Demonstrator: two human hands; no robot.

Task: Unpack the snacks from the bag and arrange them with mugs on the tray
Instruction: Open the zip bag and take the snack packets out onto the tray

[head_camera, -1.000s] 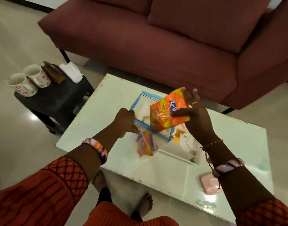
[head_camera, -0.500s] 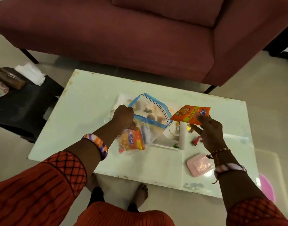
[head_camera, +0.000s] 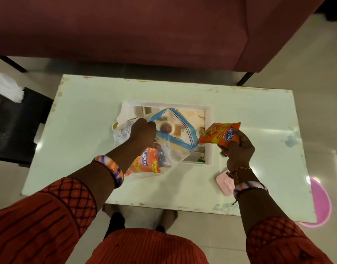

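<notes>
**Q:** What's in the shot, biggest first?

**A:** A maroon sofa (head_camera: 125,31) fills the top. Below it, the pale worktop (head_camera: 87,103), and on it a white tray (head_camera: 208,134) with a printed face. My left hand (head_camera: 142,133) is clenched on the rim of a clear zip bag (head_camera: 175,130), holding it up over the tray. My right hand (head_camera: 238,147) pinches an orange packet (head_camera: 219,133) just past the tray's right edge, clear of the bag.

**Q:** How will the packet handle?

**A:** Light, soft and crinkly, I'd judge, and a bit slick. I grip it by the sealed end, gently, so the contents don't crush. Another packet (head_camera: 144,164) sits low in the bag, near my wrist.

**Q:** Anything in the way?

**A:** The bag itself sags across much of the tray, so the open room lies toward the right. A pink box (head_camera: 225,182) lies on the worktop near my right wrist. No mugs in view; white tissue (head_camera: 8,89) rests on a dark side table (head_camera: 17,130) at left.
</notes>
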